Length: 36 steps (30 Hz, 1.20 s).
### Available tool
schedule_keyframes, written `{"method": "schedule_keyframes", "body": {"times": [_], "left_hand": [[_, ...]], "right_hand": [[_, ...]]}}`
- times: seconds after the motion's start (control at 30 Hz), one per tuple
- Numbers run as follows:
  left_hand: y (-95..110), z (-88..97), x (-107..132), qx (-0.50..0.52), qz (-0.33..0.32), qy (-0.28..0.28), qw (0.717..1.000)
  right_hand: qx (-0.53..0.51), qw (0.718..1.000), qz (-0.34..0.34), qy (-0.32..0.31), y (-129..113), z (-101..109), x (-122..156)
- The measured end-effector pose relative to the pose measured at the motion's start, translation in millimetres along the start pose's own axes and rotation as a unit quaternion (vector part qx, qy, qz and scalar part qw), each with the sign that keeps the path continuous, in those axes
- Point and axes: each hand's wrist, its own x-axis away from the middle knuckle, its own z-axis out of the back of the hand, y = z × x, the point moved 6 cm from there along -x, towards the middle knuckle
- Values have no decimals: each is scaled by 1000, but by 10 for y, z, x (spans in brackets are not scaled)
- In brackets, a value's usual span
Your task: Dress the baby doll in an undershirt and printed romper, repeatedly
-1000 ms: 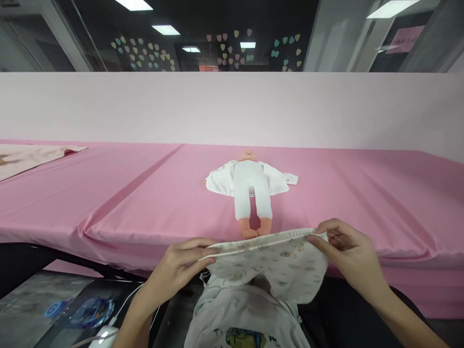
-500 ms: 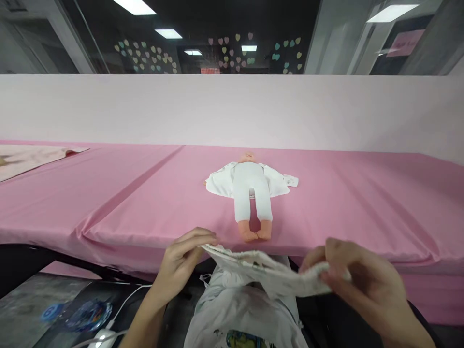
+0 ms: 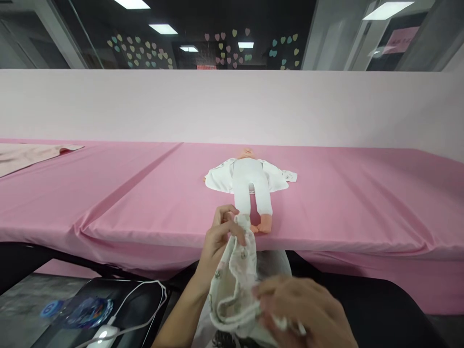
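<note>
A baby doll (image 3: 251, 188) in white leggings lies on its back on the pink table (image 3: 145, 193), feet toward me, with an open white jacket spread under it. I hold a small printed baby garment (image 3: 235, 275) bunched between both hands at the table's near edge. My left hand (image 3: 221, 234) pinches its upper end right beside the doll's feet. My right hand (image 3: 300, 314) is closed on the lower end, low in view, close to my body.
A pale pink cloth (image 3: 25, 155) lies at the table's far left. A light pink partition (image 3: 232, 106) backs the table. On the floor at lower left lie a white cable and mouse (image 3: 103, 334) and a blue round object (image 3: 78, 309).
The garment, stretched wide by its waistband before, is now gathered into a bunch. My left hand rose toward the doll's feet; my right hand dropped down and in toward the left.
</note>
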Motion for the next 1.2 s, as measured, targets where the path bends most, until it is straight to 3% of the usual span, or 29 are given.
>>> {"method": "schedule_keyframes", "body": {"times": [0.17,0.4,0.57,0.67,0.77,0.87,0.97,1.07,1.2], "left_hand": [[15,-151,96,149,82,-69,983],[-65,-227,244,243,139,-70,958],[63,-218,331,166,83,-133,974],[158,-249,388,104,69,-179,976],[193,-250,430,-2,39,-177,983],[176,-243,477,-156,-18,-169,973],[119,-200,522,-263,-51,-149,952],[55,-155,555,-257,-35,-138,956],[-32,-204,567,-182,30,-183,966]], "right_hand": [[38,995,-82,48,297,21,-156],[57,985,-122,110,470,70,-131],[39,986,-102,123,491,115,-89],[-29,979,-184,81,605,52,-52],[-33,966,-245,74,661,33,11],[2,967,-233,99,633,75,46],[8,973,-213,86,612,70,50],[-7,975,-216,51,626,26,47],[-24,974,-224,20,640,-16,49]]}}
